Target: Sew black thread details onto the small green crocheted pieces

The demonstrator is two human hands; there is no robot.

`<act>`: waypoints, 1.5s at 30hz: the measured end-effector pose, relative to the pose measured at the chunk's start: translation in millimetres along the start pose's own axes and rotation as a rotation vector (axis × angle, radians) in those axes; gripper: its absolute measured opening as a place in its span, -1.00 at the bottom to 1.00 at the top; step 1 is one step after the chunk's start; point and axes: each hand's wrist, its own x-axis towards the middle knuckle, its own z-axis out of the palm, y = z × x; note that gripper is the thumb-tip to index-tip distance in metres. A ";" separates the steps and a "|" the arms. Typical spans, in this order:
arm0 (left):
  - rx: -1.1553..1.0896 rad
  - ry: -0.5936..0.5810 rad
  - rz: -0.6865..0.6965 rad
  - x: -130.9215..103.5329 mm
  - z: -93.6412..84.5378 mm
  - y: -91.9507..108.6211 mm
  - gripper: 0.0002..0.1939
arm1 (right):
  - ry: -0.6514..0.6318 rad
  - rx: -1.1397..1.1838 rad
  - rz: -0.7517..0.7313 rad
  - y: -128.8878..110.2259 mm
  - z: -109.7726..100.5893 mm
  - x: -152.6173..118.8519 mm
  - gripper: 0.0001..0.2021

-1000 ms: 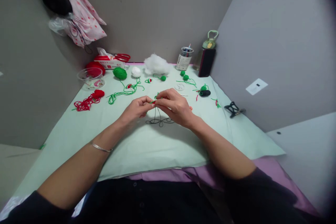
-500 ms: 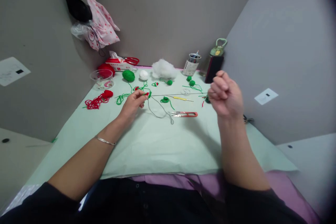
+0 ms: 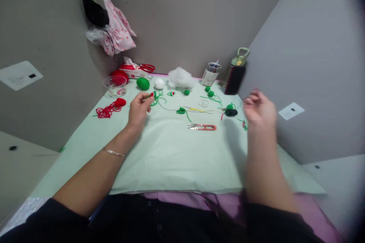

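Observation:
Between the thumb and fingers of my left hand [image 3: 139, 111] is a small red and green crocheted piece [image 3: 152, 95], with loose green yarn behind it. A thin dark thread [image 3: 167, 108] leaves the piece to the right and fades from sight over the table. My right hand [image 3: 259, 108] is raised at the right, blurred, its fingers curled together; the thread's end near it is lost in the blur. Below and between the hands lie orange-handled thread snips [image 3: 202, 127], a yellow crochet hook [image 3: 197, 110] and a green crocheted piece [image 3: 180, 110].
Red yarn [image 3: 110, 108] lies left of my left hand, by a clear plastic tub [image 3: 114, 87]. Behind are a green yarn ball [image 3: 143, 84], a white ball [image 3: 159, 83], stuffing [image 3: 181, 78], a pen holder [image 3: 211, 74] and a bottle [image 3: 238, 60]. A black spool [image 3: 230, 112] sits near my right hand.
My right hand has moved farther right, away from the piece. The loop of dark thread that hung near the snips has gone. My left hand still holds the piece.

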 end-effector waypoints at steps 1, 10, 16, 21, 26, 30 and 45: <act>0.055 -0.041 0.018 -6.0 4.4 -1.3 -0.86 | 0.003 0.031 0.005 3.4 10.6 3.6 -0.64; 0.315 -0.199 0.339 -43.7 23.2 0.3 -0.89 | -0.098 0.437 0.179 47.7 133.5 13.7 -0.60; 0.395 -0.090 0.453 -29.6 12.4 2.1 -0.92 | -0.439 0.173 0.076 30.7 108.0 3.5 -0.62; 0.402 0.061 0.419 -8.8 -1.1 0.8 -0.91 | -0.571 0.135 -0.027 11.4 70.3 -13.6 -0.65; 0.361 0.118 0.343 6.7 -11.1 -7.6 -0.90 | -0.713 0.178 -0.091 7.3 53.8 -24.4 -0.65; 0.343 0.160 0.232 17.9 -18.5 -15.8 -0.90 | -0.821 0.197 -0.193 10.2 52.5 -22.4 -0.64; 0.288 0.080 0.262 17.1 -18.5 -18.4 -0.90 | -0.802 0.094 -0.292 12.9 42.1 -22.5 -0.54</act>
